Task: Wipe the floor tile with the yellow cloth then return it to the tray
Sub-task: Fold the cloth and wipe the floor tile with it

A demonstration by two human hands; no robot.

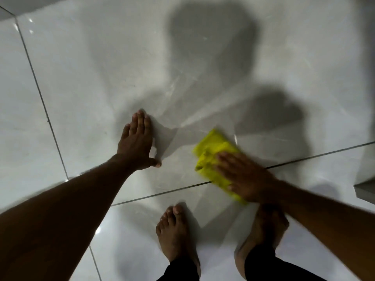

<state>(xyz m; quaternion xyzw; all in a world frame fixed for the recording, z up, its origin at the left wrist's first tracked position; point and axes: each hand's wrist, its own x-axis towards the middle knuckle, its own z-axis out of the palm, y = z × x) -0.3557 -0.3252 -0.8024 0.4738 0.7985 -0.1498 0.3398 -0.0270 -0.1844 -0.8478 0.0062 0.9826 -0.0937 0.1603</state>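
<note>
Head view of floor wiping in progress. The right hand (246,177) lies flat and open, palm down, on the yellow cloth (215,159), pressing it against the floor tile (121,57); nothing is pinched or gripped, the cloth being held only by downward pressure. The cloth lies bunched and partly folded across the dark grout line (162,193) that bounds the near edge of the large tile, so that part of it rests on the neighbouring tile nearer the person. The left hand (137,145) is spread open on the same large tile, well apart from the cloth, fingers together and thumb out, apparently serving as a brace. Both bare feet (176,236) stand on the near tile, the right one partly hidden beneath the right forearm. The cloth looks thin, soft and light; it should crumple readily and slide easily on the glossy surface, which appears smooth and possibly slick. To lift it, a gather of the loose folds at the far edge, clear of the palm, seems the simplest hold. The tray is not in view, so its position cannot be told. A grey ledge or step (365,189) enters at the right edge of the floor, near the wiping arm, and could limit a sweep in that direction. Shadows of the person fall over the middle of the tile. Slight blur around the right hand makes the fingertips indistinct.
</note>
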